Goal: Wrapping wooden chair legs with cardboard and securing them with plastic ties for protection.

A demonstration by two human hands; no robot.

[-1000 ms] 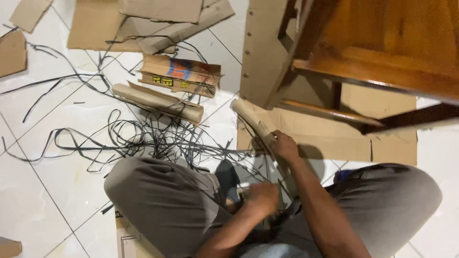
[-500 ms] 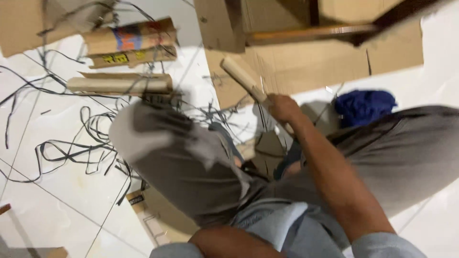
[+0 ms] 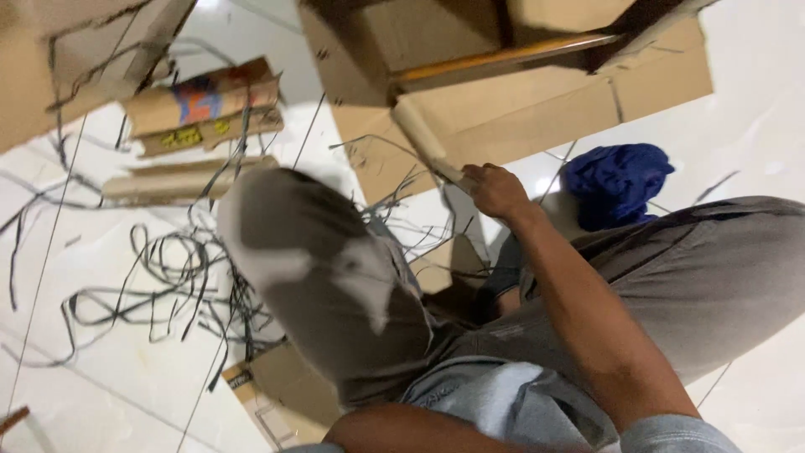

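So the right hand (image 3: 495, 190) is clenched around the low end of a rolled cardboard tube (image 3: 422, 138), angled up over the flat cardboard sheet (image 3: 537, 117), probably to keep it from unrolling. Left hand's hidden, can't tell.

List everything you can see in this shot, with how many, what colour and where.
rolled cardboard tube: one, tan, held in the right hand, slanting up toward the flat cardboard
flat cardboard sheets: several, brown, top centre on the floor
printed cardboard roll: one, brown with blue, orange and yellow print, upper left
plain cardboard roll: one, tan, just below the printed one
strapping strips: many, black, tangled on the tiles at left
cloth: one, blue, bunched by the right knee
wooden furniture rail: one, brown, top
floor tiles: white
right hand: gripping the tube
left hand: hidden
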